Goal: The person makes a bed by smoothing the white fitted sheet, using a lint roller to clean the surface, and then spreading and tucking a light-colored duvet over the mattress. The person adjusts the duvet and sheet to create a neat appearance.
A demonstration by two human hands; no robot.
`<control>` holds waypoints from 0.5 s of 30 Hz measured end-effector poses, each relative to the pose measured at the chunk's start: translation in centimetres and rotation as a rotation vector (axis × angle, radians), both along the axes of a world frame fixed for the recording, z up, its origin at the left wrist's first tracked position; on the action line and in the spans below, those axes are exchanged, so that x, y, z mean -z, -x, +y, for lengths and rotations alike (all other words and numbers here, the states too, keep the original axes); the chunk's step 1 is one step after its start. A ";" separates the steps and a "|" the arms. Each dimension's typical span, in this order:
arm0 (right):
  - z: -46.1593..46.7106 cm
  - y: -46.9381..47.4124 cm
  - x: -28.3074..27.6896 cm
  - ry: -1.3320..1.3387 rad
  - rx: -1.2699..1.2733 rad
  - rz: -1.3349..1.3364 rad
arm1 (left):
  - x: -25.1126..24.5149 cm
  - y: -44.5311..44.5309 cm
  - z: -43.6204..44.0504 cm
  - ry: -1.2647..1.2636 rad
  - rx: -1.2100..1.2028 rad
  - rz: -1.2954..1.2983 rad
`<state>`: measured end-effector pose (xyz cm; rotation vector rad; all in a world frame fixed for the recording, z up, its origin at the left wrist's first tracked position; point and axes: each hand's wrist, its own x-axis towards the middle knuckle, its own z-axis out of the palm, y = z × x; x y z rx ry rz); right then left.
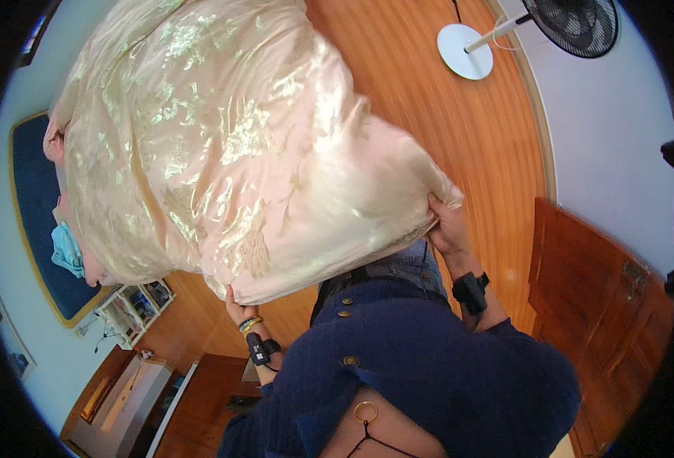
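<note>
A shiny cream-pink duvet [245, 137] with a floral pattern spreads from the top of the view down to my waist. My left hand [240, 308] grips its near left corner, the thumb on top. At the near right corner, my right hand [448, 226] pinches the cloth between thumb and fingers. Between my two hands the near edge runs fairly straight in front of my body. Folds and creases cross the left part, and whatever lies beneath the cover is hidden.
A pedestal fan [457, 51] stands on the wooden floor [485, 131] by the right wall. Right of me is a brown wooden door [594, 286]. On the left are a blue headboard panel [33, 177], a turquoise cloth [67, 249] and a white shelf rack [133, 312].
</note>
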<state>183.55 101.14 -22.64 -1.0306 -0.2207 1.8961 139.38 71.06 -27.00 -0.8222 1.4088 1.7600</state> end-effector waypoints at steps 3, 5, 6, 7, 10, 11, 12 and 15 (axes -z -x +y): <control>-0.6 -0.6 -0.6 0.267 -0.218 -0.186 | 0.6 -0.3 -0.6 -0.050 0.238 -0.155; -0.6 -0.9 0.8 0.501 -0.051 0.192 | 0.2 -0.2 -1.2 0.029 0.282 -0.144; -0.5 -1.2 1.3 0.501 -0.108 0.219 | -0.7 0.2 -1.3 0.066 0.259 -0.141; -0.2 -1.3 1.9 0.491 -0.165 0.245 | -1.4 0.0 -0.8 -0.005 0.261 -0.156; 0.3 -0.9 1.5 0.535 -0.407 -0.051 | -4.6 -1.3 3.6 0.647 0.406 0.359; 0.4 -0.6 0.9 0.526 -0.451 -0.045 | -5.4 -2.4 6.7 0.820 0.590 0.628; 0.1 0.0 0.1 0.411 -0.414 -0.104 | -6.2 -3.7 10.2 0.968 0.816 1.042; -0.6 1.9 -2.0 0.290 -0.539 -0.362 | -4.0 -10.6 22.7 0.471 1.445 1.270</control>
